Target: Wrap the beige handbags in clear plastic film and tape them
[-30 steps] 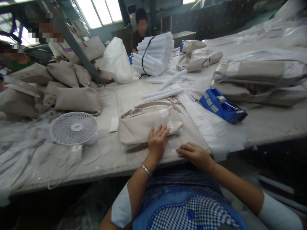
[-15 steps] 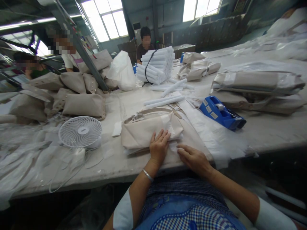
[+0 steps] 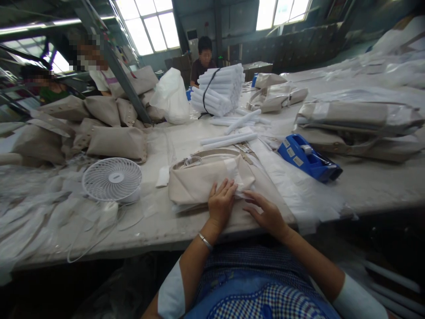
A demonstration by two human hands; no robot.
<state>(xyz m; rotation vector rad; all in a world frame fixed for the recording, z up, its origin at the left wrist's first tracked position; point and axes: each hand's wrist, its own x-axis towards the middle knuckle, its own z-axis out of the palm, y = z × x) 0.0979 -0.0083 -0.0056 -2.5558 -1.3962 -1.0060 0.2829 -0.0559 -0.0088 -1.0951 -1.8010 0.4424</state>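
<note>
A beige handbag [image 3: 195,181] lies on its side on the table, its strap looped along the far edge. White wrapping [image 3: 230,168] crosses its right part. My left hand [image 3: 222,201] rests flat on the bag's near right side, fingers stretched out. Close to the bag's right end is my right hand [image 3: 267,215], its fingers and thumb apart. Its fingertips are near the white wrapping at the bag's edge; whether they touch it I cannot tell. More beige material [image 3: 274,197] lies beneath, to the right of the bag.
To the right stands a blue tape dispenser [image 3: 305,157]. A white fan [image 3: 113,179] with a cord is at left, beside plastic film. Beige bags [image 3: 116,142] pile up behind it. White foam tubes [image 3: 229,139] lie beyond the handbag. Wrapped bags [image 3: 358,117] are stacked at right. People work across the table.
My right hand has moved slightly up, and its thumb has spread from the fingers. My left hand stays flat on the handbag. The whole view has shifted slightly.
</note>
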